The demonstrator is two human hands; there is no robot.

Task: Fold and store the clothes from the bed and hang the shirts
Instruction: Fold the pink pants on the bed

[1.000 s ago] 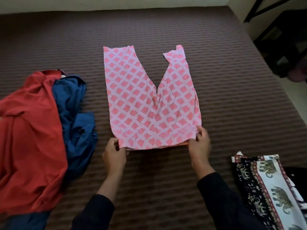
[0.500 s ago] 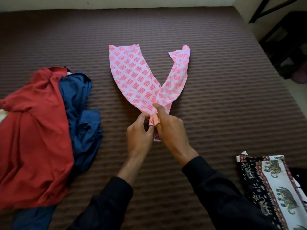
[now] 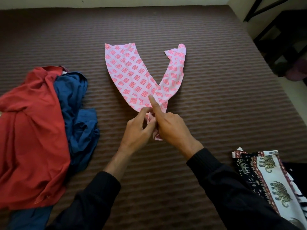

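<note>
Bunching soft diamond-print pink shorts [image 3: 132, 75] into a V, both hands [image 3: 156, 128] grip.

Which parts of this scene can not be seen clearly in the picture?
- Head view: waistband of the pink patterned shorts, bunched inside the left hand and right hand.
- Blue garment: partly under the red shirt.
- Elephant-print cloth: cut off by the right edge.

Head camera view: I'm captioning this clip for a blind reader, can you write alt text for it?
Two hands, left and right, pinch the near end of a pink patterned garment spread in a V on a brown bed. Red shirt and blue shirt lie left; an elephant-print cloth lies right.
</note>
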